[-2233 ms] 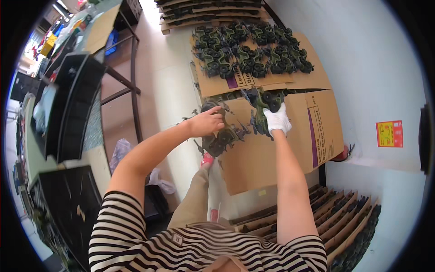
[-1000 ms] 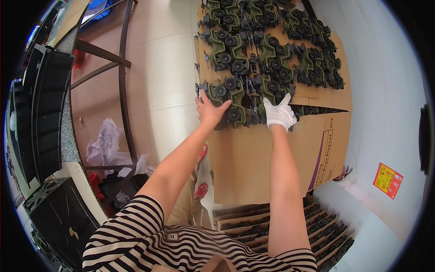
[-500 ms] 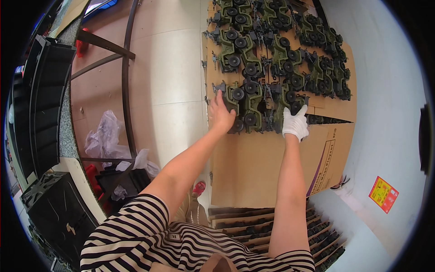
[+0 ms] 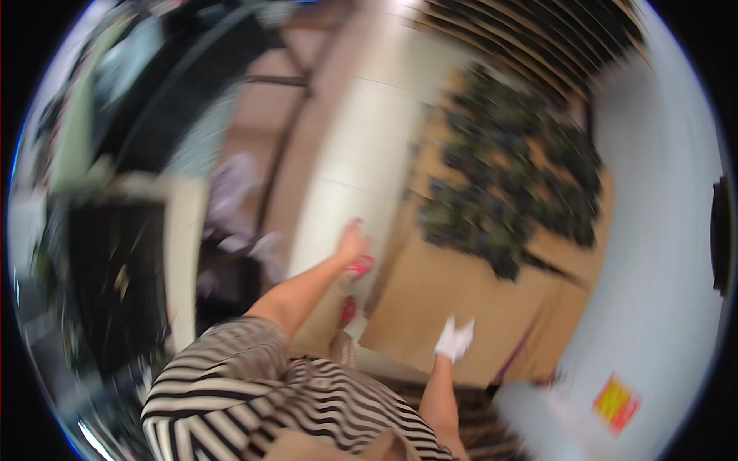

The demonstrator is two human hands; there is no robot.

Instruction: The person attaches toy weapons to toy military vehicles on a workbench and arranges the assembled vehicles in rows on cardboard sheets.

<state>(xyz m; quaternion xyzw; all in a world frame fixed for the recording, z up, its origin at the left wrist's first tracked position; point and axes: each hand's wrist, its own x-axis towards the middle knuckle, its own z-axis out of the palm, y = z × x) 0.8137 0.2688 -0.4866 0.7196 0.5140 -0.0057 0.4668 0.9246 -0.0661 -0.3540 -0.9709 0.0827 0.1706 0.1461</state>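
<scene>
The picture is heavily blurred by motion. My left hand (image 4: 352,240) is bare and hangs over the pale floor beside the flat brown cardboard sheet (image 4: 430,300); nothing shows in it. My right hand (image 4: 454,338) wears a white glove and hovers over the near edge of the cardboard, also with nothing visible in it. Several dark green-black metal parts (image 4: 507,184) lie spread in rows on the far half of the cardboard, well beyond both hands.
Black crates (image 4: 115,284) stand at the left, with a crumpled plastic bag (image 4: 231,192) near them. A white wall (image 4: 661,253) with a yellow-red sticker (image 4: 615,403) runs along the right. Slatted dark parts (image 4: 477,415) lie by my right forearm.
Both hands have pulled back from the row of dark parts toward my body, and the view has swung so the parts now lie farther away. Neither hand touches the parts now.
</scene>
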